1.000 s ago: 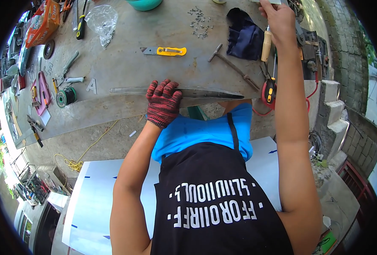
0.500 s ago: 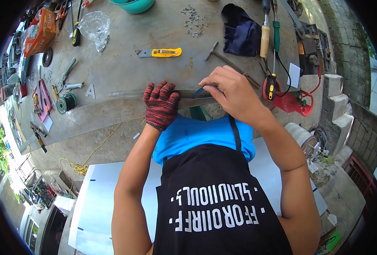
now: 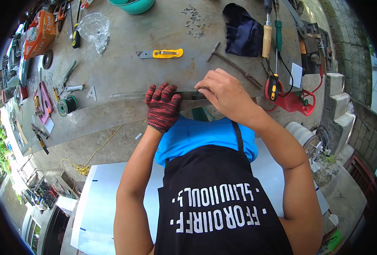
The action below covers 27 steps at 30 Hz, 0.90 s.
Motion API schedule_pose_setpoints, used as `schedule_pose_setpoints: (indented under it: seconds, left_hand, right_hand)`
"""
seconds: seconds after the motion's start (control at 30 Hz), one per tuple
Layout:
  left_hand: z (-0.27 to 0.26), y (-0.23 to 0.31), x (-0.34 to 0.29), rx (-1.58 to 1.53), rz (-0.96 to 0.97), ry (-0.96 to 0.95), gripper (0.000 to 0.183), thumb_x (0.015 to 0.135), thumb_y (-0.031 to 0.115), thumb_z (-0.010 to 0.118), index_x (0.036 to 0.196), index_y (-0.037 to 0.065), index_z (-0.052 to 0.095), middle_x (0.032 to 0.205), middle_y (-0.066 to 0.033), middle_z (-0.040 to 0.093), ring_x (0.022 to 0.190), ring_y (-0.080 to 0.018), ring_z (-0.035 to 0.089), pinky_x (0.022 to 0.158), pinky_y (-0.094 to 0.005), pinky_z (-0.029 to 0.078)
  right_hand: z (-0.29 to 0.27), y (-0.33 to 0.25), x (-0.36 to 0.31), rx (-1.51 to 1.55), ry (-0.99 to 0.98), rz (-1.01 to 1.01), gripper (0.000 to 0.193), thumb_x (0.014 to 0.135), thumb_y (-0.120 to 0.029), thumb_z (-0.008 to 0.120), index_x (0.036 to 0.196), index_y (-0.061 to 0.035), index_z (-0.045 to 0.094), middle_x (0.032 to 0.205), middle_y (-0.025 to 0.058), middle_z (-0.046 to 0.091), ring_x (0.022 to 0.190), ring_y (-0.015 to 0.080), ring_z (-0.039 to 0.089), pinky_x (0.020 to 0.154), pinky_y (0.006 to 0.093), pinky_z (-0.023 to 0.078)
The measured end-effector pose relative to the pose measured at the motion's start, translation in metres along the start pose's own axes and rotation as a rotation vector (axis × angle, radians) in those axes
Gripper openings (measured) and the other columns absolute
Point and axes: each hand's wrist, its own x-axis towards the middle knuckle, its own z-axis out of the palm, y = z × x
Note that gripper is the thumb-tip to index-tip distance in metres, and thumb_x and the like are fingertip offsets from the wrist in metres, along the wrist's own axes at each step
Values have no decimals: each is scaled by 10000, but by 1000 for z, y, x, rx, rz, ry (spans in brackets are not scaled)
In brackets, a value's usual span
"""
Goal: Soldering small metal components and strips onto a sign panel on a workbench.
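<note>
A long, narrow grey strip [image 3: 129, 96] lies along the near edge of the metal worktable [image 3: 124, 72]. My left hand [image 3: 163, 106], in a red and black knit glove, rests across the strip with its fingers laid out over it. To its right, my bare right hand [image 3: 227, 93] is closed in a pinch over the strip's right part. What the fingertips hold is mostly hidden; a small dark bit [image 3: 194, 97] shows just below them. Farther back lies a yellow utility knife [image 3: 168, 53] with its blade out. A thin-handled hammer [image 3: 233, 64] lies beyond my right hand.
At the back are a teal bowl [image 3: 133, 5], scattered small metal pieces [image 3: 195, 21] and dark blue cloth [image 3: 244, 34]. Soldering irons [image 3: 266, 40] and a red gas canister [image 3: 297, 104] stand right. A wire spool [image 3: 67, 105], pliers [image 3: 39, 131] and a plastic bag [image 3: 94, 30] lie left.
My right fingertips have drawn slightly left and curled in, so the dark piece between them shows less. My left hand keeps its place on the strip; the whole view shifts slightly.
</note>
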Motion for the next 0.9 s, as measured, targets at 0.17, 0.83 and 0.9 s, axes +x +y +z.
schedule_pose_setpoints:
  seconds: [0.17, 0.83, 0.9]
  left_hand:
    - [0, 0, 1, -2, 7, 9, 216, 783, 215, 743, 993, 218, 696, 1276, -26, 681, 1321, -295, 590, 1193, -591, 339]
    - [-1, 2, 3, -8, 9, 11, 205, 793, 205, 730, 993, 207, 686, 1270, -31, 682, 1320, -298, 587, 1197, -594, 334]
    - [-1, 1, 2, -2, 8, 13, 204, 794, 206, 730, 993, 207, 684, 1269, -30, 683, 1320, -297, 587, 1197, -593, 334]
  right_hand:
    - [0, -2, -2, -10, 0, 4, 107, 946, -61, 723, 1041, -18, 747, 981, 119, 668, 956, 333, 630, 862, 447, 527]
    - [0, -12, -2, -146, 23, -76, 95, 907, -61, 757, 992, -23, 743, 945, 90, 641, 928, 300, 625, 860, 427, 522]
    - [1, -11, -1, -132, 31, -71, 94, 914, -69, 757, 993, -20, 744, 943, 94, 642, 923, 304, 626, 856, 430, 523]
